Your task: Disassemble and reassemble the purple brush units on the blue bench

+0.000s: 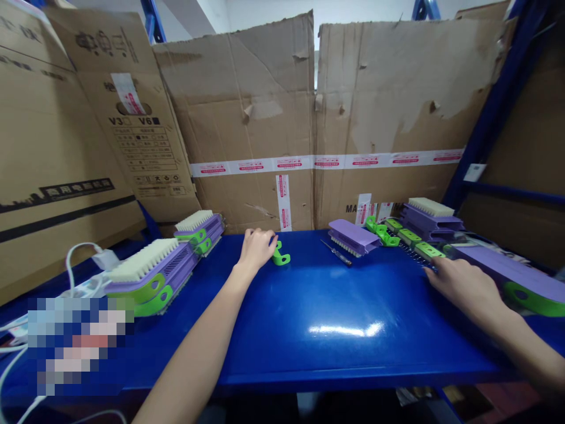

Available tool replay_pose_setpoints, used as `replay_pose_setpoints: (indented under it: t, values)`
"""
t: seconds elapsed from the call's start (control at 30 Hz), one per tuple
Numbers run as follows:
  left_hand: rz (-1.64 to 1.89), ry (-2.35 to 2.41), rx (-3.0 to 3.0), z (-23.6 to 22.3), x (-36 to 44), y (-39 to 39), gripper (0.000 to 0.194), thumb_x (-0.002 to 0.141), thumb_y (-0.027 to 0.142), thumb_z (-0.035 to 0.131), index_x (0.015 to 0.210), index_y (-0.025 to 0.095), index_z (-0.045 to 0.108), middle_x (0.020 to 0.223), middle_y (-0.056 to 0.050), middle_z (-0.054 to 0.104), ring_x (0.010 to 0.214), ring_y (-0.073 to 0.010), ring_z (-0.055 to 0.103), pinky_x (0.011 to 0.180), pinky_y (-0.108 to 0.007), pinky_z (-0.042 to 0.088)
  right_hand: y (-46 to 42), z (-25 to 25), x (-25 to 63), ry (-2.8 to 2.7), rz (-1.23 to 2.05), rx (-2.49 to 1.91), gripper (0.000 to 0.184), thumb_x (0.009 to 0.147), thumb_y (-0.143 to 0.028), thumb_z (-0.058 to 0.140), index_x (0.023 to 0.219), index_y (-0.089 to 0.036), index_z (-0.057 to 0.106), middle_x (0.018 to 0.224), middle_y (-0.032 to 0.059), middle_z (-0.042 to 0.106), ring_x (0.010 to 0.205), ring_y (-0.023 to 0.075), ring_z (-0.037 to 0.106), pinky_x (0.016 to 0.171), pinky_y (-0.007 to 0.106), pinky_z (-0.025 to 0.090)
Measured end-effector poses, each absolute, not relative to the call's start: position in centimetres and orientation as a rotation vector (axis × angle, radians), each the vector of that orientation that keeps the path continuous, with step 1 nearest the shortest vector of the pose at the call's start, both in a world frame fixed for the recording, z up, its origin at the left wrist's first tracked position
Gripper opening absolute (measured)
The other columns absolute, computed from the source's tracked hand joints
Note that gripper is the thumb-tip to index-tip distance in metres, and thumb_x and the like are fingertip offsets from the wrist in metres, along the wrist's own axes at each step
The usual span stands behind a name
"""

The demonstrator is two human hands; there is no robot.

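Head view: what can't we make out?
Head view, all:
Left hand: grip on green clip, hidden by the hand itself.
Right hand: any grip, blurred and too small.
Rightmost purple piece: outer end, cut off by right edge.
Lower left: contents masked by pixelation.

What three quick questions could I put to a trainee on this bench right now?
1. True or false: the lone green bracket is nearer the left hand than the right hand.
2. Which is closest to the screwdriver?
A) the white plug
B) the purple brush block with bristles underneath
C) the blue upright at the right
3. Fill in: the topmost cream bristles on the stacks at the left face ____.

Key: 1 true; 2 B; 3 up.
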State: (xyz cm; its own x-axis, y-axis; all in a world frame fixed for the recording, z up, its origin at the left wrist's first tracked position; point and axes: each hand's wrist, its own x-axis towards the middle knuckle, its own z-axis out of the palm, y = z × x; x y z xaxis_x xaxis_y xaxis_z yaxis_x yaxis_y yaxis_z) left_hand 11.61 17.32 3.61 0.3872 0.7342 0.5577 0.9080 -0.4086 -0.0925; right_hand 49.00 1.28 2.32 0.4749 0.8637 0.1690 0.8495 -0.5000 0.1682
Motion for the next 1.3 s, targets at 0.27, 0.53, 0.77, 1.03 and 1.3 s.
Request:
replay_pose_setpoints:
  t: [0.27, 0.53, 0.77, 1.03, 1.3]
  values:
    - [-0.540, -1.491, -2.317, 3.9, 11.7, 16.9, 0.030, 0.091, 0.034, 0.044, 0.094, 0.018, 0.068, 0.089, -0.011, 0.070, 0.091, -0.0268, 0.062, 0.081, -0.038, 0.040, 0.9, 2.9, 48.2, 1.418, 0.429, 2.725, 0.037, 0.093, -0.044, 0.030, 0.097, -0.020, 0.057, 0.093, 0.0131, 0.065, 0.087, 0.0341, 0.064, 0.063, 0.037, 0.043]
    - [-0.387, -1.508, -2.590, 3.1, 11.3, 16.8, 0.071, 0.071, 0.073, 0.051, 0.118, 0.020, 0.059, 0.115, -0.013, 0.061, 0.106, -0.0328, 0.056, 0.086, -0.044, 0.043, 1.3, 3.7, 46.3, 1.509, 0.599, 2.708, 0.039, 0.094, -0.044, 0.029, 0.095, -0.020, 0.059, 0.088, 0.0153, 0.066, 0.079, 0.0328, 0.065, 0.060, 0.037, 0.043]
    - [-0.465, -1.373, -2.632, 3.3, 11.8, 16.5, 0.054, 0.074, 0.057, 0.060, 0.112, 0.019, 0.055, 0.103, -0.009, 0.062, 0.091, -0.0273, 0.062, 0.074, -0.035, 0.047, 3.1, 4.2, 41.5, 1.975, 0.647, 2.558, 0.033, 0.092, -0.040, 0.036, 0.093, -0.018, 0.060, 0.084, 0.0108, 0.068, 0.076, 0.0274, 0.066, 0.058, 0.031, 0.043]
    - [-0.954, -0.894, -2.475, 3.6, 15.1, 13.9, 0.057, 0.074, 0.055, 0.062, 0.111, 0.016, 0.042, 0.102, -0.010, 0.057, 0.093, -0.0270, 0.060, 0.077, -0.038, 0.046, 6.4, 3.8, 34.5, 3.131, 0.023, 2.388, 0.050, 0.085, -0.044, 0.050, 0.126, -0.016, 0.048, 0.104, 0.0109, 0.065, 0.088, 0.0210, 0.064, 0.075, 0.033, 0.051]
    - [-1.103, -0.631, -2.431, 2.6, 17.0, 12.8, 0.069, 0.074, 0.057, 0.056, 0.124, 0.015, 0.033, 0.102, -0.014, 0.061, 0.094, -0.0284, 0.061, 0.078, -0.042, 0.046, 7.0, 4.5, 31.0, 3.292, -0.517, 2.489, 0.048, 0.075, -0.030, 0.057, 0.120, -0.017, 0.052, 0.093, 0.0064, 0.067, 0.079, 0.0177, 0.064, 0.069, 0.030, 0.053]
